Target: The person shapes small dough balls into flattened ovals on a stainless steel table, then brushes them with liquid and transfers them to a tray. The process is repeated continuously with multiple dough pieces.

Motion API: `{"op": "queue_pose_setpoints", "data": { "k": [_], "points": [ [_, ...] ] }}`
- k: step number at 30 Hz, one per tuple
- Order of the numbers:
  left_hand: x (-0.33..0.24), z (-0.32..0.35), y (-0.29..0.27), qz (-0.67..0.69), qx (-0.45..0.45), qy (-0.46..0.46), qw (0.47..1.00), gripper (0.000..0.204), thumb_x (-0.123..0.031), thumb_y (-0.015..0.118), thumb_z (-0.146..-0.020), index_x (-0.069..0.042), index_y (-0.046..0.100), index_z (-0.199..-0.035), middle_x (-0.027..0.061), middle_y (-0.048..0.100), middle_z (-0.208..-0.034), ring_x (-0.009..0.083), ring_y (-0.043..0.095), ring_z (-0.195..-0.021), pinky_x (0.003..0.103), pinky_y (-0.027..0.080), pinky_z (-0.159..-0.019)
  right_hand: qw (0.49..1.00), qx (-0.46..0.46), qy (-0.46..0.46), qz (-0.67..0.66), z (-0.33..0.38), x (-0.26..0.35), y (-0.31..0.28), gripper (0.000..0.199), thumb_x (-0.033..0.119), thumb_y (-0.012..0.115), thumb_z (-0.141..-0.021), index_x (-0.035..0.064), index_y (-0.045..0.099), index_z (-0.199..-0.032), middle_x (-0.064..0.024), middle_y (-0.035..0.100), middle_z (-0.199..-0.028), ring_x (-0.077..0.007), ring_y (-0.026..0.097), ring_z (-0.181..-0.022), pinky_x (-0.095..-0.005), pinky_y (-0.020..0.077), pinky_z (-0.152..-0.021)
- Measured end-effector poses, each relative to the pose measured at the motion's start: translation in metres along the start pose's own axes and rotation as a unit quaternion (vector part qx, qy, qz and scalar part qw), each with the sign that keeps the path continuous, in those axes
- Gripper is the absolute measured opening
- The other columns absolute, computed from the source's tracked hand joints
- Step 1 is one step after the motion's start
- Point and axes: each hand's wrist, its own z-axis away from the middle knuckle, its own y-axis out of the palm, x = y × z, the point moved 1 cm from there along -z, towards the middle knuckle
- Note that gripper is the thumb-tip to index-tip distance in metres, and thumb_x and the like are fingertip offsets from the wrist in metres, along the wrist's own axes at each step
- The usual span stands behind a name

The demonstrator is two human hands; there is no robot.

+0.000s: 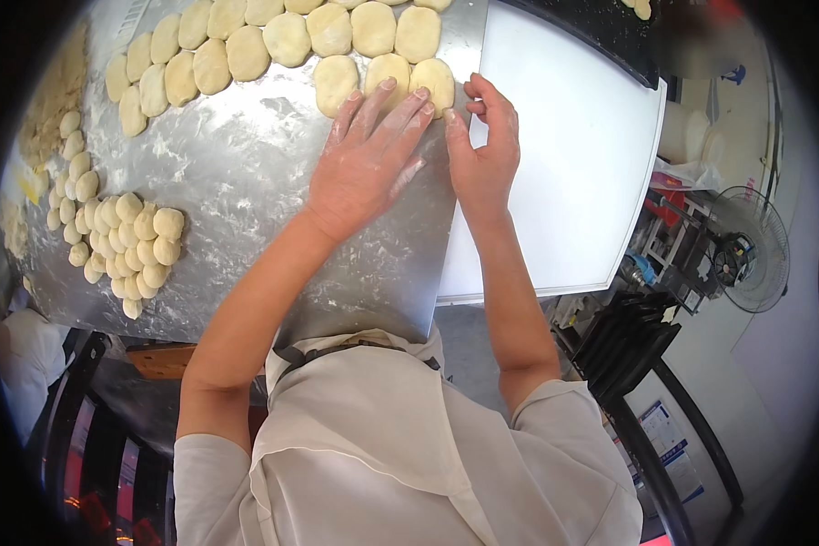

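Note:
Flattened dough pieces [336,85] lie in rows on the floured metal worktable [246,173]. My left hand [359,173] reaches forward, palm down, its floury fingers stretched over the front row. Its fingertips rest on the two right-hand dough pieces [434,80] of that row and partly cover them. At the table's right edge, my right hand [487,155] is beside the last piece, its thumb close to the dough's lower edge. The thumb stands apart from the bent fingers, and nothing shows between them.
Round dough balls [123,237] are heaped on the table's left. A white board or surface [555,173] adjoins the right edge, with a black tray [601,36] at its far end. A fan [746,250] and stacked black trays [623,341] stand farther right. Another person's light clothing [32,364] shows lower left.

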Motion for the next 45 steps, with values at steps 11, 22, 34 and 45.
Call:
{"op": "queue_pose_setpoints", "data": {
  "k": [11,22,34,45],
  "points": [
    [0.005,0.014,-0.006,0.032,-0.061,0.006,0.998,0.065,-0.012,0.077,-0.085,-0.012,0.057,-0.147,0.0054,0.053,-0.156,0.0381,0.045,-0.146,0.055,0.038,-0.119,0.997,-0.021,-0.051,0.057,-0.008,0.011,-0.008,0.041,0.006,0.065,-0.096,0.0024,0.062,-0.137,-0.0177,0.06,-0.141,-0.0371,0.051,-0.13,-0.0474,0.0427,-0.109],
    [0.012,0.177,-0.076,-0.007,-0.109,-0.167,0.98,0.061,0.003,0.069,-0.084,-0.009,0.06,-0.143,0.0149,0.058,-0.147,0.0398,0.051,-0.14,0.053,0.041,-0.115,0.949,-0.011,-0.169,0.265,-0.076,0.002,0.054,0.065,0.031,0.069,-0.1,0.0008,0.042,-0.152,-0.024,0.051,-0.15,-0.0417,0.047,-0.137,-0.0591,0.0314,-0.115],
    [0.088,0.221,-0.11,-0.085,-0.081,-0.023,0.993,0.049,-0.002,0.062,-0.087,-0.008,0.061,-0.136,0.0149,0.063,-0.132,0.0378,0.06,-0.125,0.049,0.048,-0.111,0.985,0.12,-0.126,0.011,0.03,0.132,0.085,0.036,0.018,0.067,-0.1,0.0036,0.063,-0.134,-0.0145,0.066,-0.132,-0.0295,0.062,-0.122,-0.0396,0.0471,-0.105],
    [0.034,0.279,-0.108,0.047,-0.093,-0.215,0.971,0.055,-0.007,0.079,-0.084,-0.003,0.06,-0.135,0.0224,0.058,-0.138,0.0445,0.056,-0.126,0.05,0.048,-0.105,0.942,0.302,-0.146,-0.01,0.107,0.198,0.219,0.054,0.024,0.084,-0.083,0.0022,0.058,-0.124,-0.0184,0.063,-0.122,-0.0398,0.062,-0.115,-0.0445,0.0515,-0.098]
  ]
}}
